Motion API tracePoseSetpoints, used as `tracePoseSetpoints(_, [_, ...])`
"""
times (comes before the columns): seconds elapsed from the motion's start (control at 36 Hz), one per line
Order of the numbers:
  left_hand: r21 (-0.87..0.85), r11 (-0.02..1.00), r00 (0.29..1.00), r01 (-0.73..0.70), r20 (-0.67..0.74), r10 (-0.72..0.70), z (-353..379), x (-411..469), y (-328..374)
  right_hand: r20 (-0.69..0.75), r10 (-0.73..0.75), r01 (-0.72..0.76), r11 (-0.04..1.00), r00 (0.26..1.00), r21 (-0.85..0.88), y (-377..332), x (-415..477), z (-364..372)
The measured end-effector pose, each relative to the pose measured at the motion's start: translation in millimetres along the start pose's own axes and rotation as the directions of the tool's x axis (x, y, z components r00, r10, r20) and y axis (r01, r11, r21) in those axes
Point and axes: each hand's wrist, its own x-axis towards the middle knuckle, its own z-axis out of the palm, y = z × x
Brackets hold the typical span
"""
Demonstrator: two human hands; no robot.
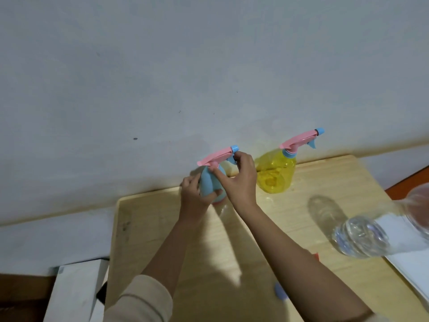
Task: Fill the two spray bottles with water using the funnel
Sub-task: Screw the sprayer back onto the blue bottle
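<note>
A blue spray bottle [209,182] with a pink trigger head stands at the far edge of the wooden table [267,240], against the wall. My left hand [193,194] grips its body from the left. My right hand [241,177] pinches the pink spray head at the neck, fingers curled round it. A yellow translucent spray bottle [276,173] with its pink head on stands just to the right, untouched. A clear plastic water bottle [362,235] stands at the right. No funnel is plainly visible.
A blue cap-like object [279,291] lies near the table's front, partly behind my right forearm. White paper [408,263] lies along the right edge. A white box [74,291] sits left of the table, lower down. The grey wall runs close behind the bottles.
</note>
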Motion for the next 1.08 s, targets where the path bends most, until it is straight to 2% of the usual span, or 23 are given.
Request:
tracePoseSetpoints(0.08, [-0.099, 0.995, 0.999, 0.01, -0.037, -0.013, 3, -3, 2, 0.011, 0.003, -0.003, 1.0, 1.0, -0.011, -1, 0, 0])
tracePoseSetpoints(0.19, [-0.151, 0.988, 0.999, 0.046, -0.017, -0.049, 5, -6, 1, 0.024, 0.009, -0.009, 1.0, 1.0, -0.024, -2, -1, 0])
tracePoseSetpoints(0.47, [-0.14, 0.987, 0.997, 0.076, 0.02, -0.074, 9, -8, 2, 0.033, 0.009, -0.007, 0.998, 0.999, -0.059, -6, 0, -1])
tracePoseSetpoints(0.72, [-0.099, 0.987, 0.992, 0.126, -0.004, -0.127, 16, -6, -7, 0.118, 0.032, -0.022, 0.996, 0.993, -0.085, -6, 0, -7])
tracePoseSetpoints(0.97, [-0.038, 0.994, 0.994, 0.102, -0.035, -0.103, 14, -10, 2, 0.113, 0.089, -0.074, 0.989, 0.99, -0.125, -6, -7, -29])
tracePoseSetpoints(1.08, [-0.084, 0.992, 0.994, 0.095, -0.047, -0.099, 10, -13, 12, 0.058, 0.058, -0.054, 0.996, 0.997, -0.073, -12, -10, -34])
